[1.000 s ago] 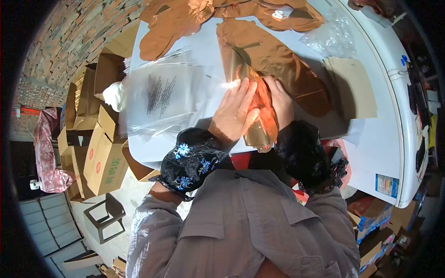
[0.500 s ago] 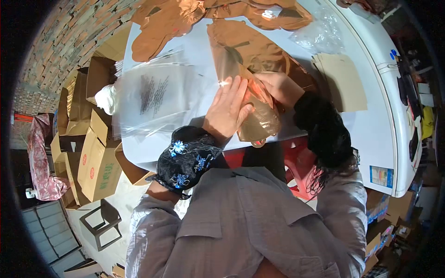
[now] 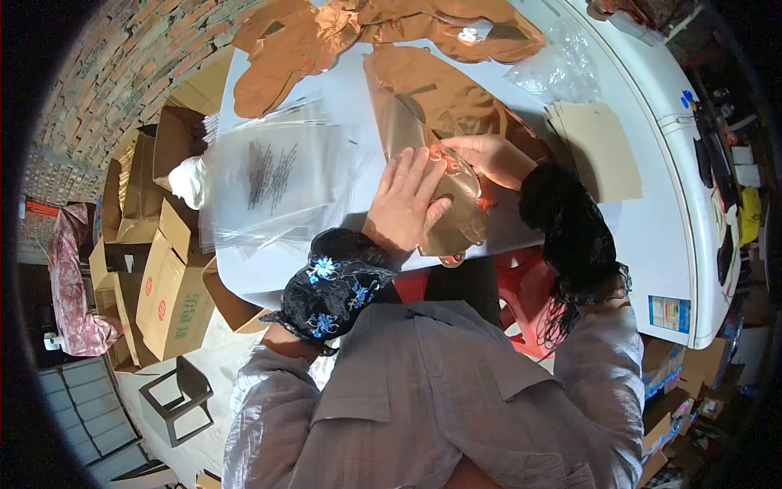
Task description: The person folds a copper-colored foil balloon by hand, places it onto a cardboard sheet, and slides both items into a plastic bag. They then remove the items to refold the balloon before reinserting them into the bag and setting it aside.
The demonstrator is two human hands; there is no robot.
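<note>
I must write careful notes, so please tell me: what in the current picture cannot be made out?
All in the head view:
Copper foil beneath the left hand: covered by that hand.
Far foil pieces: cut off by the upper edge.
Printing on the clear plastic sheets: too small to read.
Blue-edged label: wording too small.

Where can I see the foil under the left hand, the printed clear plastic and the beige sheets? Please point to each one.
Foil (image 3: 458,218) under the left hand (image 3: 406,196): head view, its near part.
Printed clear plastic (image 3: 278,173): head view, around its dark print.
Beige sheets (image 3: 601,153): head view, middle of the top sheet.
</note>
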